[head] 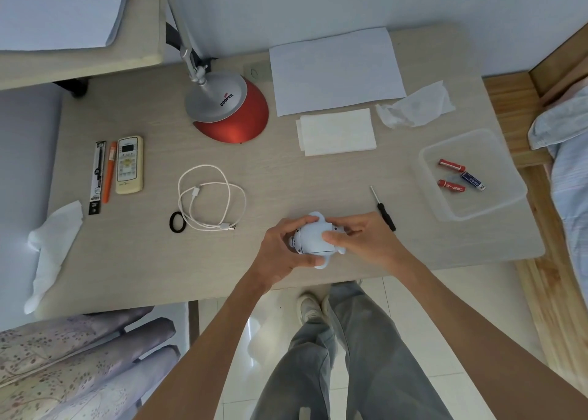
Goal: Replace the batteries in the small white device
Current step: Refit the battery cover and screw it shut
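The small white device (313, 238), a rounded figure with little knobs sticking out, is held just above the table's front edge. My left hand (281, 252) cups it from the left and below. My right hand (359, 238) grips it from the right, thumb pressed on its top. A clear plastic tray (506, 197) at the right holds two red batteries (451, 166) (451, 185) and a blue one (474, 180). A small black-handled screwdriver (383, 209) lies on the table just right of my right hand.
A coiled white cable (211, 197) and a black ring (177, 222) lie left of my hands. A red and silver lamp (229, 108) stands behind. Remote, orange pen and packaged pen (129, 164) lie at the left. Papers and tissues (337, 69) sit at the back.
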A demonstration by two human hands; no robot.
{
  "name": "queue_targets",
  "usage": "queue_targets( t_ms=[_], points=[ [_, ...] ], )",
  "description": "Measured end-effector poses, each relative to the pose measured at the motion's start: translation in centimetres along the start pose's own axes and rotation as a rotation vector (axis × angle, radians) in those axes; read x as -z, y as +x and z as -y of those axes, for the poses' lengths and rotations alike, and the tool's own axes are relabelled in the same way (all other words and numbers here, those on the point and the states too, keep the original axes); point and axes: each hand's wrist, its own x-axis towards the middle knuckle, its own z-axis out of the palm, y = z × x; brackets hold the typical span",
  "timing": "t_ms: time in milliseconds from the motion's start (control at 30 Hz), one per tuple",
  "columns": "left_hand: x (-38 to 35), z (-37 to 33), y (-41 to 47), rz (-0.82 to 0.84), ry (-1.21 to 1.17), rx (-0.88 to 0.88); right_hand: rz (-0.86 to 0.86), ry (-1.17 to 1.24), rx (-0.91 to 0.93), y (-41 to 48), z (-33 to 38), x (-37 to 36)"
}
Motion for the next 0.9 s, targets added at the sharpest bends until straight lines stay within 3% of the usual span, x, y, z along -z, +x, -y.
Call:
queue_targets(
  t_ms=[533, 667, 767, 900],
  points=[
    [0.0, 0.1, 0.1, 0.002, -0.033, 0.013, -0.055, -0.032, 0.001, 0.3, -1.0, -0.2],
    [0.2, 0.1, 0.2, 0.01, -0.047, 0.018, -0.06, -0.169, 0.061, -0.3, -1.2, -0.4],
    [0.1, 0.2, 0.2, 0.004, -0.056, 0.035, -0.223, -0.264, 0.016, -1.0, -1.2, 0.4],
    [0.0, 0.1, 0.1, -0.004, -0.057, 0.045, -0.451, -0.564, 0.12, -1.4, -1.6, 2.9]
  ],
)
